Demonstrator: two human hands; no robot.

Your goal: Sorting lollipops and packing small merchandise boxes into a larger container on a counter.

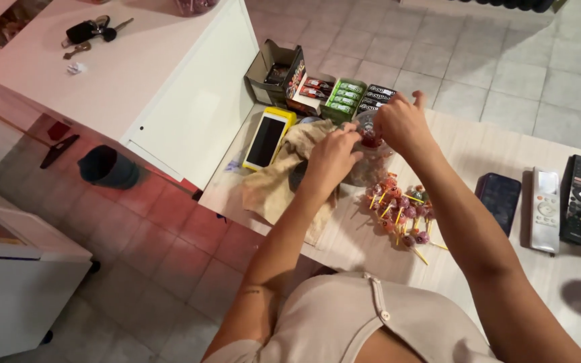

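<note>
Head view, left hand: the left hand (331,156) is seen curled, fingers drawn together against the side of the clear jar (369,161); whether the jar is truly gripped cannot be told.
Head view, right hand: the right hand (401,123) is held over the jar's mouth, fingertips pinched together at something red; what exactly is pinched cannot be made out.
Jar: it is set on the pale counter (479,151), between the two hands, at about 3 o'clock from the left hand and 7 o'clock from the right.
Lollipops: a heap of wrapped lollipops (403,212) with yellow sticks is laid just beside the jar, at 5 o'clock from it, apart from both hands.
Cloth: a beige cloth (278,181) is spread under the left forearm, at 9 o'clock from the jar.
Phone: a yellow-cased phone (267,139) is found at 10 o'clock from the cloth.
Boxes: small sweet boxes (344,97) are lined up at 12 o'clock from the jar.
Remotes: two remote controls (562,200) are parked far out at 3 o'clock, well apart.
</note>
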